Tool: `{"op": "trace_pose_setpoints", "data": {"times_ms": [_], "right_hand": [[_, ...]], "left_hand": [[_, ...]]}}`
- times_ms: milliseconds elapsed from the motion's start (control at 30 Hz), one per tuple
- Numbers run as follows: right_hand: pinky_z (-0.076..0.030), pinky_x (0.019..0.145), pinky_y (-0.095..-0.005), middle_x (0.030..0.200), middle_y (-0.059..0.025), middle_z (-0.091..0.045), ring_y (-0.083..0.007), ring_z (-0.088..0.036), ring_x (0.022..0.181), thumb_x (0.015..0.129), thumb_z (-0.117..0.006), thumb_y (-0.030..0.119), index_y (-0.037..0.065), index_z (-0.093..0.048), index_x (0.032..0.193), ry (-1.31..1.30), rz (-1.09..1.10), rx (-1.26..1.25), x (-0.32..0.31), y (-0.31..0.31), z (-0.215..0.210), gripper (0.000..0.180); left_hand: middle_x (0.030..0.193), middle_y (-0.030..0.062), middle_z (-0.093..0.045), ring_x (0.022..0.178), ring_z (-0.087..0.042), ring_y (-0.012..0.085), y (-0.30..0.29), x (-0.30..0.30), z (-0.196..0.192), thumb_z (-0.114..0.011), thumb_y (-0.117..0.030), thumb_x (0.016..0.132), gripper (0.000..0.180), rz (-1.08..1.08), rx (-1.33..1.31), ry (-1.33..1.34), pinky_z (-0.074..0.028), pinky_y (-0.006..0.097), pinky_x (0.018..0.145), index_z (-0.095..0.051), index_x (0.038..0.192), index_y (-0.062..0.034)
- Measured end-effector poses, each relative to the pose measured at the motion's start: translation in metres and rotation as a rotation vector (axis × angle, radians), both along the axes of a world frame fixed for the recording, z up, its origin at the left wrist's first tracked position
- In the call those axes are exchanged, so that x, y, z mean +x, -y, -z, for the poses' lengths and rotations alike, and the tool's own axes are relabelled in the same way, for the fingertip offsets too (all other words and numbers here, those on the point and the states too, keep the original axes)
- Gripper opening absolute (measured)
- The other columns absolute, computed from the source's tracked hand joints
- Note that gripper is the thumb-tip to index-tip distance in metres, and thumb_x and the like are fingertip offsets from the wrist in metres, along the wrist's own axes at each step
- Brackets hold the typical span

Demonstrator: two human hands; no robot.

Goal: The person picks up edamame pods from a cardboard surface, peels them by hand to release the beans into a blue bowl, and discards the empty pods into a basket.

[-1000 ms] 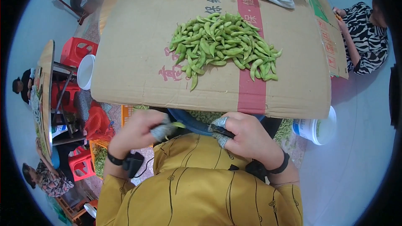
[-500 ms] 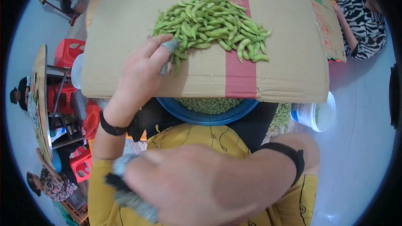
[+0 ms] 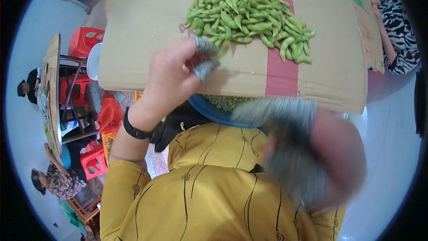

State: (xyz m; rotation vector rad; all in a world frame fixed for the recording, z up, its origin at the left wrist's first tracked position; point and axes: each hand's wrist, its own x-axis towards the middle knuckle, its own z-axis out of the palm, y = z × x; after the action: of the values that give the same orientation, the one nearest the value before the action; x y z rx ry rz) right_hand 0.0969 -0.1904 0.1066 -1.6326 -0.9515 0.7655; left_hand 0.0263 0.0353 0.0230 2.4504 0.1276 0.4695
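From my head view, the heap of green pods (image 3: 249,15) lies on the cardboard (image 3: 151,31) before me, presumably for easy reach; the blue basin (image 3: 208,115) sits under its near edge, probably to stay close below both hands. My left hand (image 3: 174,64) seems pinched on a pod (image 3: 224,48) at the heap's near edge. My right hand (image 3: 332,147) is blurred; I cannot tell its grip.

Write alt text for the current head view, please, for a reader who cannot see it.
A left hand with wrapped fingertips is at the near edge of a pile of green pods on cardboard. The blurred right hand is in front of a yellow shirt, partly hiding a blue basin of pale green beans.
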Motion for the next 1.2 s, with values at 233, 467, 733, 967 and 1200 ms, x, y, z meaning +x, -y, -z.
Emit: {"op": "trace_pose_setpoints", "data": {"times_ms": [233,467,733,967,1200], "right_hand": [[-0.048,0.069,-0.0273,0.083,-0.0069,-0.064,-0.0083,-0.055,0.077,0.088,-0.060,0.010,-0.003,-0.058,0.101,-0.305,0.313,0.093,0.008,-0.018,0.100,0.019],[-0.050,0.066,-0.0262,0.083,-0.0018,-0.064,-0.0093,-0.058,0.071,0.089,-0.056,0.007,0.000,-0.055,0.119,-0.185,0.259,0.075,0.000,-0.015,0.097,0.031],[-0.045,0.053,-0.0206,0.078,0.0006,-0.060,-0.0043,-0.052,0.058,0.090,-0.050,0.003,0.003,-0.052,0.123,-0.410,0.166,-0.003,-0.005,-0.004,0.084,0.033],[-0.042,0.055,-0.0191,0.080,0.0031,-0.060,-0.0027,-0.049,0.062,0.091,-0.049,0.003,0.005,-0.052,0.125,-0.456,0.128,-0.018,0.001,-0.004,0.086,0.034],[-0.040,0.057,-0.0180,0.081,0.0047,-0.058,-0.0018,-0.047,0.065,0.092,-0.049,0.003,0.006,-0.049,0.131,-0.553,0.099,-0.005,0.002,-0.004,0.082,0.039]], "left_hand": [[0.089,-0.0041,-0.059,0.079,-0.054,0.0032,0.025,-0.018,0.004,-0.068,-0.001,0.084,0.024,0.209,-0.828,-0.451,-0.046,0.019,0.071,-0.063,0.108,-0.0027],[0.092,0.0000,-0.063,0.086,-0.054,0.0044,0.033,-0.019,-0.003,-0.054,0.000,0.089,0.020,0.226,-0.973,-0.411,-0.047,0.024,0.076,-0.062,0.108,0.0007],[0.089,0.0021,-0.064,0.083,-0.056,0.0062,0.031,-0.017,0.011,-0.053,-0.001,0.089,0.018,0.254,-0.961,-0.319,-0.048,0.025,0.074,-0.063,0.103,-0.0003],[0.076,0.0142,-0.059,0.068,-0.060,0.0232,0.026,-0.014,0.006,-0.058,-0.002,0.081,0.017,0.274,-0.411,-0.151,-0.048,0.032,0.063,-0.064,0.096,-0.0026],[0.075,0.0158,-0.058,0.068,-0.059,0.0295,0.027,-0.015,0.009,-0.058,-0.003,0.079,0.016,0.228,-0.637,-0.212,-0.047,0.035,0.061,-0.063,0.094,-0.0014]]}}
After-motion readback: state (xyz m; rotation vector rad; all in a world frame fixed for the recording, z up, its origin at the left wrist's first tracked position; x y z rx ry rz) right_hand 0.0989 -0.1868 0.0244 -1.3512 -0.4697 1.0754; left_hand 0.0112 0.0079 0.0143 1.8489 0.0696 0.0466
